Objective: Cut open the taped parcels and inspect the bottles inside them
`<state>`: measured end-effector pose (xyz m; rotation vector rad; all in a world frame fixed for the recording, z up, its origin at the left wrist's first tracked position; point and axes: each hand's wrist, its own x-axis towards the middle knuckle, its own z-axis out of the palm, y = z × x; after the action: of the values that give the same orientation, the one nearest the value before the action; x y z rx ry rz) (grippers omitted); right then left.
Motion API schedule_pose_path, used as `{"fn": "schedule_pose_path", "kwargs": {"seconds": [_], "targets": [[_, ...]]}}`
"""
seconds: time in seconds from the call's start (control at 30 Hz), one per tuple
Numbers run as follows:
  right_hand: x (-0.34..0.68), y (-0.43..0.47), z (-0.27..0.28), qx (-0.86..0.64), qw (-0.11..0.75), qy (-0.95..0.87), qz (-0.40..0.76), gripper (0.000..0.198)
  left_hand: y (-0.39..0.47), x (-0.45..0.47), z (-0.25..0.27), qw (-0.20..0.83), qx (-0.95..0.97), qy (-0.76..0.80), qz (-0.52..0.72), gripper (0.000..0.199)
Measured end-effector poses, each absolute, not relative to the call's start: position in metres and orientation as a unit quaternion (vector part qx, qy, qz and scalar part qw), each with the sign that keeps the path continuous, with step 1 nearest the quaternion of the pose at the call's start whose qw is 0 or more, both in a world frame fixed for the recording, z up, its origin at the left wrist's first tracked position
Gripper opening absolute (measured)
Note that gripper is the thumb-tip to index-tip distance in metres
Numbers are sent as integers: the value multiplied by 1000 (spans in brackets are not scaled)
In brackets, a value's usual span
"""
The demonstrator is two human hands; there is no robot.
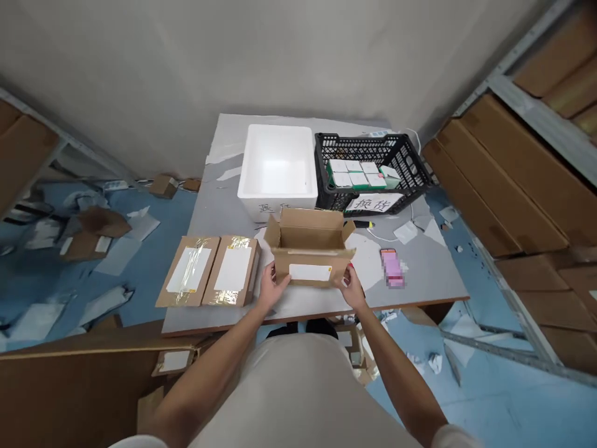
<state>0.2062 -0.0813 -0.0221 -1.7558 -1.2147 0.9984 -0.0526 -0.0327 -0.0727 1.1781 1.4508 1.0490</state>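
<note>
An open cardboard box [310, 255] with a white label on its front side sits near the table's front edge, flaps standing up and its visible inside bare. My left hand [272, 287] grips its lower left corner, thumb on the front face. At the lower right corner, my right hand [351, 288] holds it too, fingers around the side. Two taped cardboard boxes [232, 270] with white labels lie side by side to the left. Behind the open box stand a white foam box [278, 202] and a black plastic crate [332, 202] with several white-and-green small boxes [359, 179].
A pink phone-like item [392, 269], partly pixelated, lies right on the table [429, 274]. A black-and-yellow tool [361, 224] is partly behind the open box. Shelves with cardboard cartons [504, 177] stand at right. Paper scraps litter the blue floor [163, 267]. A large carton [84, 392] is at lower left.
</note>
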Motion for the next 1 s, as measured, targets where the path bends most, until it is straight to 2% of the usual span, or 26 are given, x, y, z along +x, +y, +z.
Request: {"fn": "schedule_pose_path", "kwargs": {"seconds": [0.13, 0.27, 0.37, 0.47, 0.67, 0.77, 0.87, 1.0], "targets": [[204, -151, -30, -669, 496, -405, 377, 52, -77, -57, -35, 440, 563, 586, 383, 57], [226, -247, -19, -707, 589, -288, 265, 49, -96, -17, 4, 499, 657, 467, 317, 56], [242, -325, -10, -801, 558, -167, 136, 39, -110, 47, 17, 571, 724, 316, 224, 63], [241, -390, -13, -862, 499, -57, 63, 34, -139, 118, 9, 608, 771, 166, 87, 69], [220, -451, -47, -882, 463, 80, 25, 33, -199, 222, -45, 523, 840, 85, -115, 73], [216, -460, -66, -878, 456, 148, 3, 36, -206, 248, -67, 512, 844, 61, -147, 69], [212, -463, -81, -859, 477, 186, 0, 47, -201, 261, -82, 524, 837, 40, -152, 64], [209, -460, -92, -882, 447, 152, 5, 54, -188, 267, -97, 527, 835, 16, -159, 72]]}}
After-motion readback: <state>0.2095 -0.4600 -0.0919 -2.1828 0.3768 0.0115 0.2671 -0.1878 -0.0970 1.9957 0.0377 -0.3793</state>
